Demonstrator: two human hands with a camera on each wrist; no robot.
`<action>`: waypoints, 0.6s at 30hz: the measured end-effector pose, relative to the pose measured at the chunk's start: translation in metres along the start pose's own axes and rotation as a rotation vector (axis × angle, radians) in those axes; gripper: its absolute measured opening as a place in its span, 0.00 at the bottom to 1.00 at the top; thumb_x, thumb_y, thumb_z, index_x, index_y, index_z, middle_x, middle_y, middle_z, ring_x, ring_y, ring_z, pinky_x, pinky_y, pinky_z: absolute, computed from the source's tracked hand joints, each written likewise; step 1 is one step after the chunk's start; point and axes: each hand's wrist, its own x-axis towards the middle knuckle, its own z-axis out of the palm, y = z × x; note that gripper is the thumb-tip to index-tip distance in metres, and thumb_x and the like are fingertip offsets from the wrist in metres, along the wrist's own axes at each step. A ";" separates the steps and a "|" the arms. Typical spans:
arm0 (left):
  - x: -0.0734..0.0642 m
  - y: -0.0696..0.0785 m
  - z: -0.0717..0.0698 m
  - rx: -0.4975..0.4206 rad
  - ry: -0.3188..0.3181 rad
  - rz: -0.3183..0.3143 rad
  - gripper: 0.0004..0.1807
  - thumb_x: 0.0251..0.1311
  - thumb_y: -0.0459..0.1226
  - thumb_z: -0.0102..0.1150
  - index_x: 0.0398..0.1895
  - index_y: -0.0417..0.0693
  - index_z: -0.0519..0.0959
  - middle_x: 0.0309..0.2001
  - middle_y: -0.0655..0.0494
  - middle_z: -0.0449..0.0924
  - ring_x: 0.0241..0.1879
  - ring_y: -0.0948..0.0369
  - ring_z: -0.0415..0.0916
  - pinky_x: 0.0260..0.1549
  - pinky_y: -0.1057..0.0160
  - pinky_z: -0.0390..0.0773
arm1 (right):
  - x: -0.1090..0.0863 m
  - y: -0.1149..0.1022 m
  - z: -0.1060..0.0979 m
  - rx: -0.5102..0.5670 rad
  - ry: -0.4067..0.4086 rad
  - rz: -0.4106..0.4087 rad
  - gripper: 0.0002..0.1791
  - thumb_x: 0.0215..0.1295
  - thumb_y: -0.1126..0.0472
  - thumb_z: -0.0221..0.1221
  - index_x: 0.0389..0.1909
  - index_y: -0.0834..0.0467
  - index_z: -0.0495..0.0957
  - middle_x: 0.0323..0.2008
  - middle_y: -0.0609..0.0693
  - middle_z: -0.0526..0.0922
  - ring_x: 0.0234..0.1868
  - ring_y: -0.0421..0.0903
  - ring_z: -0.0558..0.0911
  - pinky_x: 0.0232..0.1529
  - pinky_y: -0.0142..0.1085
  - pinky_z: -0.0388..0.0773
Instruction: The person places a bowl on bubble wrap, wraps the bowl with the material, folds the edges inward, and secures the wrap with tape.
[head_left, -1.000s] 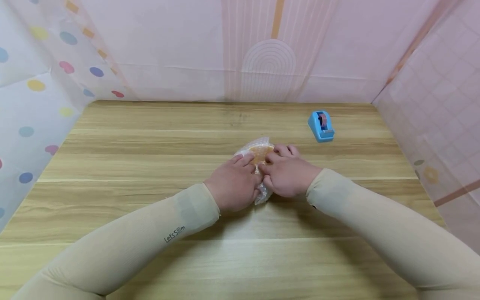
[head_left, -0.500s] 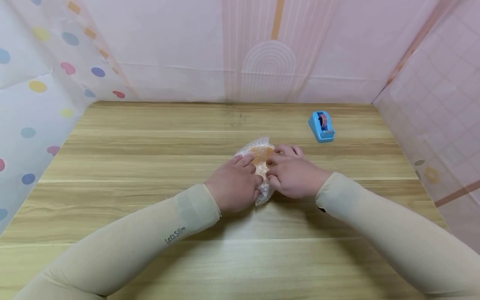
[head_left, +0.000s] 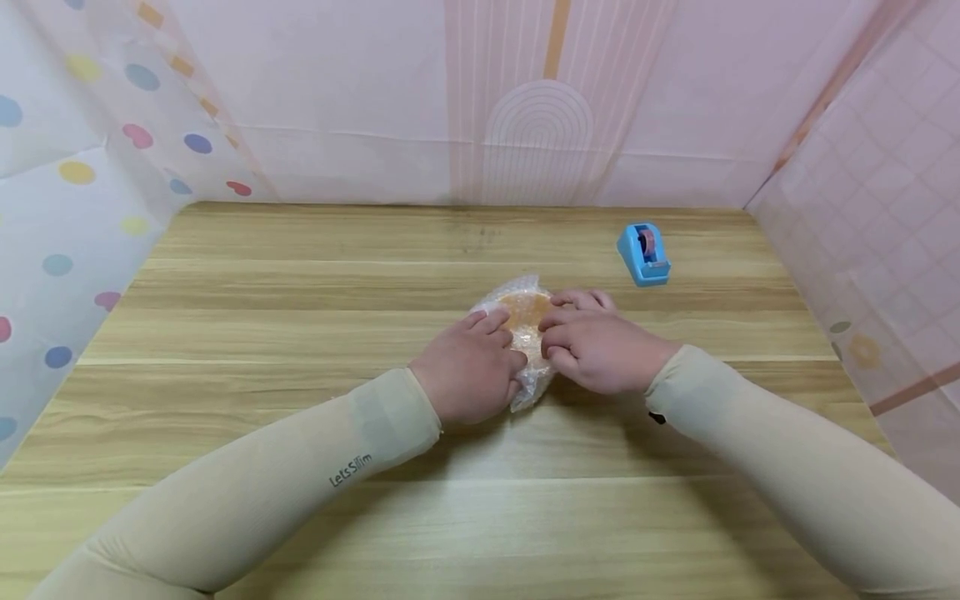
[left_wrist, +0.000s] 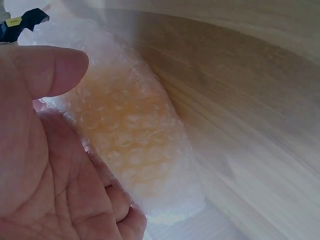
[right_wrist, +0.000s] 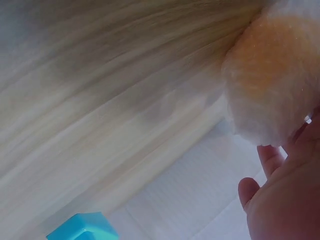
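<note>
A flat bundle of bubble wrap [head_left: 527, 342], with something orange-yellow showing through it, lies on the table. My left hand [head_left: 474, 368] grips its left side, thumb toward the near end and fingers over the wrap. In the left wrist view the thumb and fingers stand on either side of the edge of the bubble wrap [left_wrist: 135, 130]. At the right edge, my right hand [head_left: 603, 350] holds the wrap with bent fingers. In the right wrist view these fingers partly disappear behind the bubble wrap [right_wrist: 265, 110]. What the wrap encloses is blurred by the bubbles.
A blue tape dispenser [head_left: 643, 254] with a reddish roll stands at the back right of the wooden table [head_left: 300, 292]. It also shows at the bottom of the right wrist view. Patterned sheets [head_left: 360, 100] enclose the table at the back and both sides.
My right hand has slid rightward over the wrap to its right edge, uncovering more of its middle. The left hand and the bundle have stayed in place.
</note>
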 end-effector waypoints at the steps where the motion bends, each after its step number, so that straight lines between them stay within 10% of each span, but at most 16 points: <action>1: 0.000 0.000 0.000 -0.003 -0.001 0.000 0.23 0.79 0.52 0.45 0.65 0.56 0.81 0.70 0.48 0.78 0.81 0.46 0.59 0.82 0.45 0.57 | 0.000 0.000 0.000 0.002 0.005 -0.002 0.17 0.77 0.54 0.48 0.46 0.51 0.87 0.64 0.51 0.83 0.78 0.58 0.63 0.77 0.62 0.50; 18: -0.001 -0.006 0.003 -0.040 0.057 0.017 0.24 0.77 0.51 0.50 0.67 0.51 0.78 0.73 0.48 0.74 0.81 0.47 0.59 0.82 0.46 0.59 | -0.009 0.008 -0.003 0.117 0.132 -0.042 0.16 0.74 0.61 0.48 0.46 0.57 0.86 0.64 0.57 0.82 0.72 0.60 0.71 0.77 0.59 0.59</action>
